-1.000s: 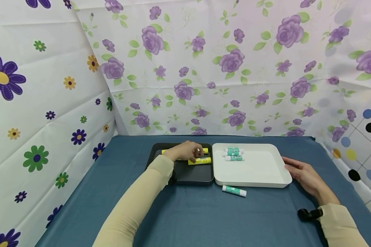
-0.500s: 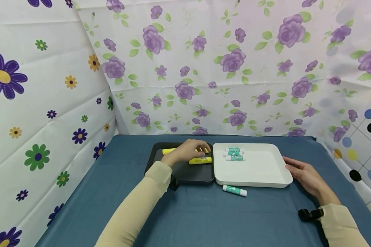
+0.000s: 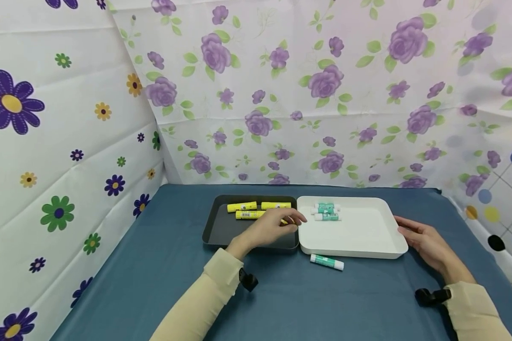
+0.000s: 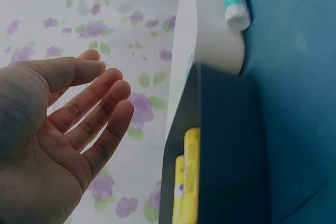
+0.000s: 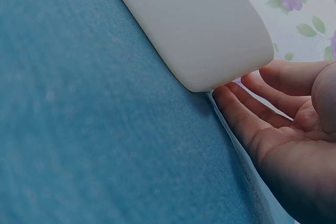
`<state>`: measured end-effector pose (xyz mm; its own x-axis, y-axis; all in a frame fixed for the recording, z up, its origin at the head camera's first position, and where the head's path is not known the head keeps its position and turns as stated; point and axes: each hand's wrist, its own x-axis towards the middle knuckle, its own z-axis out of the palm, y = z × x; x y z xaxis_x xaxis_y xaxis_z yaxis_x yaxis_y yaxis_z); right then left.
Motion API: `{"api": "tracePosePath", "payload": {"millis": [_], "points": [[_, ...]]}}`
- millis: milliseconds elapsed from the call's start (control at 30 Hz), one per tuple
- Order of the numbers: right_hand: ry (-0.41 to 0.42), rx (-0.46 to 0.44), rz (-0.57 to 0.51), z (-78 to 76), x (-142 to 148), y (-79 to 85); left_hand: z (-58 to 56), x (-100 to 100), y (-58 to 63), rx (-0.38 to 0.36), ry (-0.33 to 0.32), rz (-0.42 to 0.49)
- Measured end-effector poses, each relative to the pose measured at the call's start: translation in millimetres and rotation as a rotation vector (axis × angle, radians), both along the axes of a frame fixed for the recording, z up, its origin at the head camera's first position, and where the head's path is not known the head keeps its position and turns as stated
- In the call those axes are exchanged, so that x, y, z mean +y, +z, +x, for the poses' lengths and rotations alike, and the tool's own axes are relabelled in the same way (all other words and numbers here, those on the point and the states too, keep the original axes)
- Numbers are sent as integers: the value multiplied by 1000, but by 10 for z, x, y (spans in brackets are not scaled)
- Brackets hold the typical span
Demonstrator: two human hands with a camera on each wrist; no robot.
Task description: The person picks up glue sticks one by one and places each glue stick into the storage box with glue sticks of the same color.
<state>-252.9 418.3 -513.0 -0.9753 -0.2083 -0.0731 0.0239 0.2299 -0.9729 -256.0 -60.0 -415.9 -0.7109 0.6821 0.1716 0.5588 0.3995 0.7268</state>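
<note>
My left hand (image 3: 270, 227) hovers over the right part of a black tray (image 3: 219, 232), fingers loosely bent and holding nothing. The left wrist view shows the same bare palm (image 4: 58, 145) above the tray wall. Several yellow tubes (image 3: 242, 206) lie in that tray, one partly hidden behind the hand. Fingers of my right hand (image 3: 431, 246) touch the right end of a white tray (image 3: 358, 234); in the right wrist view they lie against its outer wall (image 5: 210, 30). Several green-and-white glue sticks (image 3: 327, 217) lie at the white tray's left. Another glue stick (image 3: 326, 262) lies on the cloth in front.
The two trays stand side by side on a blue cloth (image 3: 307, 308) near the table's back edge. Flowered sheets (image 3: 256, 94) hang behind and at the left, and a dotted one (image 3: 495, 213) at the right.
My left hand has drawn back from the yellow tubes, toward me and to the right, uncovering more of them. The right hand stays at the white tray's end.
</note>
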Motion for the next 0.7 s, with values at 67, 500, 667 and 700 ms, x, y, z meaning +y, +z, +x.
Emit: {"api": "tracePosePath", "payload": {"millis": [67, 500, 667, 700], "points": [[-1, 3, -7, -1, 9, 10, 64, 37, -30, 3, -17, 7], [-3, 6, -27, 4, 16, 3, 332, 286, -230, -16, -81, -8], [8, 16, -61, 2, 5, -2, 402, 359, -313, -30, -107, -26], [9, 17, -68, 2, 2, -3, 415, 366, -331, -26, -107, -33]]}}
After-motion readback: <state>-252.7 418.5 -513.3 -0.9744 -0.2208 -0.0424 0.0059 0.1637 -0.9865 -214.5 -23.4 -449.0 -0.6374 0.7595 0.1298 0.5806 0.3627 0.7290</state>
